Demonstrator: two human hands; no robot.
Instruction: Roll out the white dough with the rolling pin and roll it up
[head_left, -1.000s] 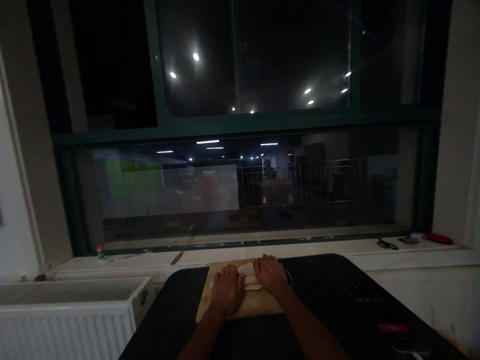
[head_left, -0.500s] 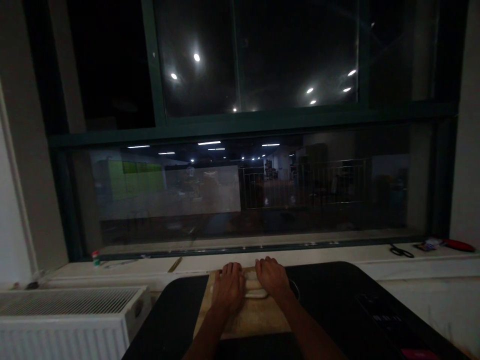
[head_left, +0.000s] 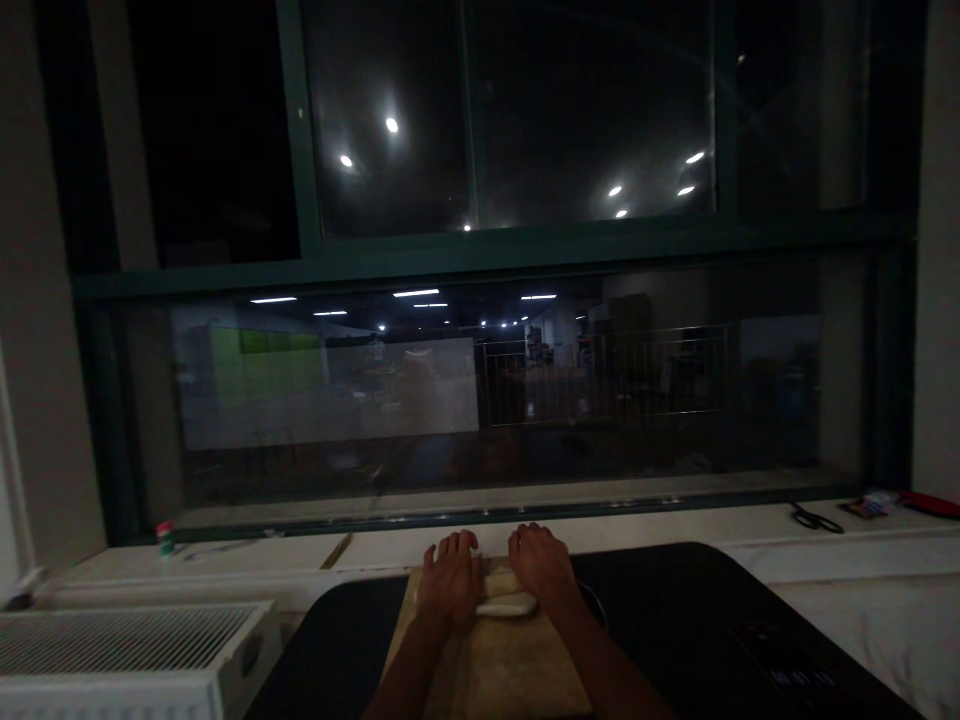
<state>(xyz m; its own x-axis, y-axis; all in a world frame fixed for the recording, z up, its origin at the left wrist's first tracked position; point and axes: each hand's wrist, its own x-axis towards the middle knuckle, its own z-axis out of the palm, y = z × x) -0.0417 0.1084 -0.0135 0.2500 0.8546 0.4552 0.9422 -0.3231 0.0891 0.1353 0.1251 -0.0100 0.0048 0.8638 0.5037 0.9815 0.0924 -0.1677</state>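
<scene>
A person's left hand (head_left: 450, 582) and right hand (head_left: 541, 563) lie palms down, side by side, on a pale roll of dough (head_left: 507, 603) at the far end of a wooden cutting board (head_left: 517, 665). The dough lies crosswise on the board. Its middle and near edge show between the two hands, and its ends are hidden beneath them. Neither grip closes around the dough: each is wide and flat, with the fingers stretched forward over the dough toward the window and the palms resting on top.

The board sits on a black tabletop (head_left: 675, 620) that runs up to a pale windowsill (head_left: 637, 528). On the sill, far to the right, lie a pair of dark-handled scissors (head_left: 816, 519) and, beyond them, a flat red object (head_left: 930, 503) at the edge of the frame. Far to the left on the sill stands a small bottle (head_left: 165, 537) with a red cap. A white radiator (head_left: 127, 650) sits below the sill at the near left. Behind it all, a dark green window frame (head_left: 480, 250) holds night-black glass that reflects ceiling lights and a dim interior.
</scene>
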